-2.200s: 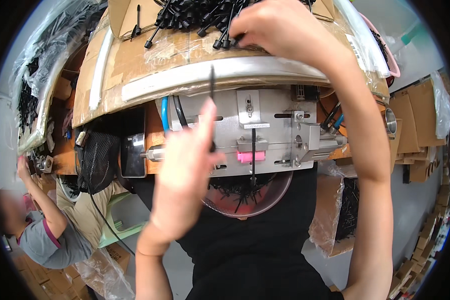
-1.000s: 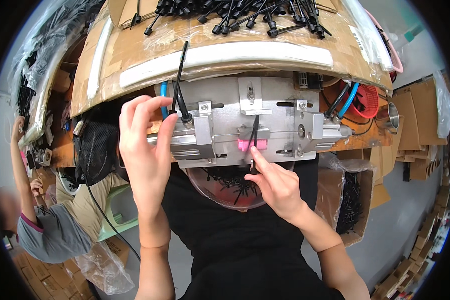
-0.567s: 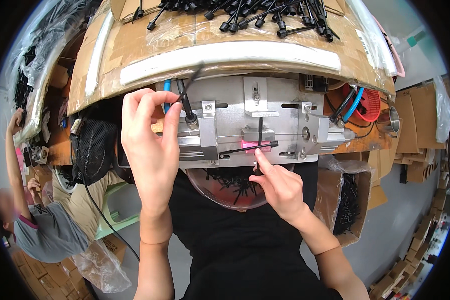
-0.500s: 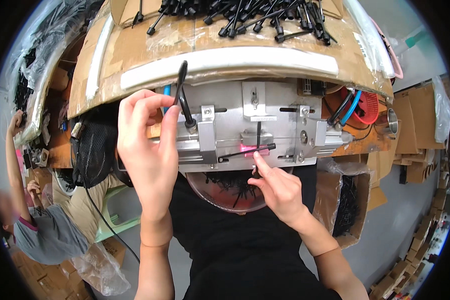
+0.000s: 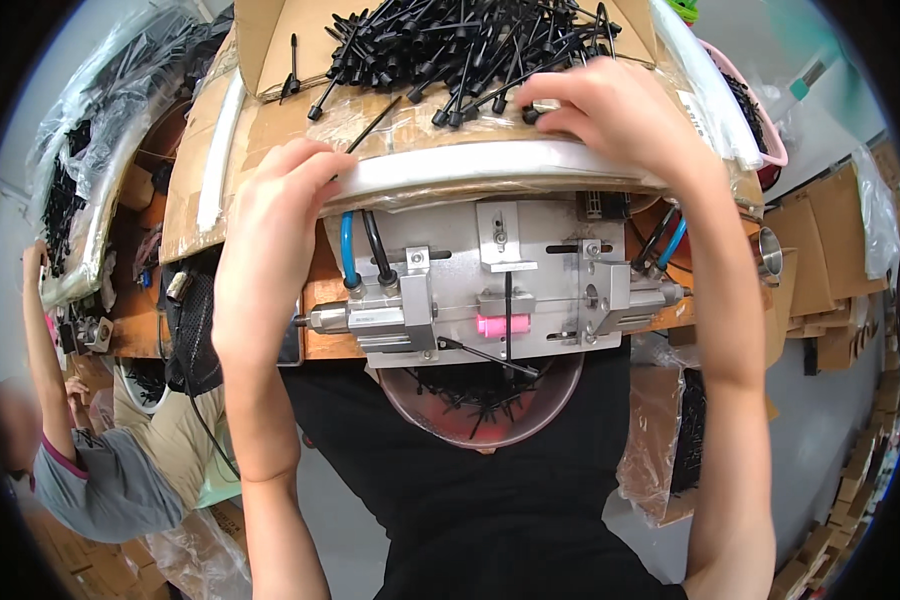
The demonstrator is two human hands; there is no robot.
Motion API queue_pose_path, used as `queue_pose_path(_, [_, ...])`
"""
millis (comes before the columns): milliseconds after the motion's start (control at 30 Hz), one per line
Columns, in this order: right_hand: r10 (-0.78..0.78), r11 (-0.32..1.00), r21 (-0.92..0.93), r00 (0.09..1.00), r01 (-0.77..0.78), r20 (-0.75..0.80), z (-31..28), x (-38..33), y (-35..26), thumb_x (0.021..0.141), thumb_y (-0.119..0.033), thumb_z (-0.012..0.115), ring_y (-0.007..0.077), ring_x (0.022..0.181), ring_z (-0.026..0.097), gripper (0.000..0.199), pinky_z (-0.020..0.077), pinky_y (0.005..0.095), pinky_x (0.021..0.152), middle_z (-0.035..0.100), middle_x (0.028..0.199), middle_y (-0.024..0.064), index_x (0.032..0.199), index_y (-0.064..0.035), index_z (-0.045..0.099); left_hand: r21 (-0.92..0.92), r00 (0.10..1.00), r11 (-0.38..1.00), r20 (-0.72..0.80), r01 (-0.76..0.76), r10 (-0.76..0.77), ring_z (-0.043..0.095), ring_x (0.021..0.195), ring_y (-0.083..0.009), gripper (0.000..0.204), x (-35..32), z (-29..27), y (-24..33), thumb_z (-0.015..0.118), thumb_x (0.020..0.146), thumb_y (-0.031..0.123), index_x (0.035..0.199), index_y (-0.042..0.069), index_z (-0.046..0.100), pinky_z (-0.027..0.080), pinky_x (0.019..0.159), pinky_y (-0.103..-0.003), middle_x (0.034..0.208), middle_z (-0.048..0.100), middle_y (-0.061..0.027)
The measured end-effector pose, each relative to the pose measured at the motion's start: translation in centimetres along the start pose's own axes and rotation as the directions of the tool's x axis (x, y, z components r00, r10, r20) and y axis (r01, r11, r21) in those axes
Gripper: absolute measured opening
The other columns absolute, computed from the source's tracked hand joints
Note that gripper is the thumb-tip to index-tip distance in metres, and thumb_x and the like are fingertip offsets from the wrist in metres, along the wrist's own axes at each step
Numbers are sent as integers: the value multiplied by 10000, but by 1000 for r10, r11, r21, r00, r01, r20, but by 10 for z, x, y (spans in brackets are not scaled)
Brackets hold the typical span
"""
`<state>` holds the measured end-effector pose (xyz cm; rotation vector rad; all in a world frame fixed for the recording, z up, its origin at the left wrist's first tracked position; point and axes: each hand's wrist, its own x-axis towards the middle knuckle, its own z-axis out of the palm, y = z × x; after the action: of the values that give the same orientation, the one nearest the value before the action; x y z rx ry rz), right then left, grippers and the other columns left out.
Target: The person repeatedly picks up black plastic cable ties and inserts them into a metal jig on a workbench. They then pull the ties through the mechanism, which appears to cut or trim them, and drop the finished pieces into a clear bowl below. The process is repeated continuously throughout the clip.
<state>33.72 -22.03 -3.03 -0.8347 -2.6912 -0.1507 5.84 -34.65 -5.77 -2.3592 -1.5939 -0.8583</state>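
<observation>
My left hand [image 5: 285,215], fingers pinched, holds one end of a thin black plastic rod [image 5: 375,125] over the padded edge of the cardboard tray. At the pile's near right side, my right hand [image 5: 620,115] closes thumb and fingers round the thick head of a black rod [image 5: 532,115]; its fingertips are partly hidden. Many such rods lie in the pile [image 5: 410,60]. Below, in the metal fixture [image 5: 455,250], one black rod [image 5: 509,310] stands lengthwise past a pink block [image 5: 492,325]. Another black rod [image 5: 485,356] lies slanted across the fixture's near edge.
A clear bowl [image 5: 560,405] with black rods sits under the fixture's near edge. Blue tubes [image 5: 347,250] rise at its left. A carton of rods [image 5: 660,430] stands at the right. Another person [image 5: 110,465] works at the far left.
My right hand has left the fixture and reached up to the pile. My left hand has moved slightly left, still holding its rod. The slanted rod has shifted lower toward the bowl.
</observation>
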Motion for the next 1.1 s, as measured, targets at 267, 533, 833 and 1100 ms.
queue_pose_path(267, [383,613,741,924,-274,25,-41,-9,9,965,-145,597,136,655,625,249,471,195,498,660,828,122,1138,34,613,-193,993,974,1,118,-120,528,800,-244,837,-95,45,125,803,632,-33,1399,-58,469,441,755,-363,893,574,-83])
queue_pose_path(533, [496,-71,940,829,334,-257,-45,-60,33,989,-183,594,201,723,717,285,513,170,450,710,890,197,1144,55,595,-13,973,988,176,153,-149,498,807,-203,649,-110,95,156,613,771,3,1395,-67,450,444,735,-314,891,487,-72])
queue_pose_path(833, [292,820,571,877,-24,-382,29,-144,-116,764,14,778,178,630,604,398,494,273,546,686,855,126,1121,80,613,-134,971,976,186,174,-148,510,844,-233,646,-93,76,140,656,758,34,1380,-14,489,455,781,-354,933,521,-90])
queue_pose_path(1100, [353,820,546,903,-172,-246,105,-161,-175,704,58,779,200,607,572,626,469,328,558,599,732,95,1288,91,555,-235,992,965,76,120,-105,571,761,-156,208,51,46,21,676,864,89,1069,69,645,498,743,-284,930,596,-58])
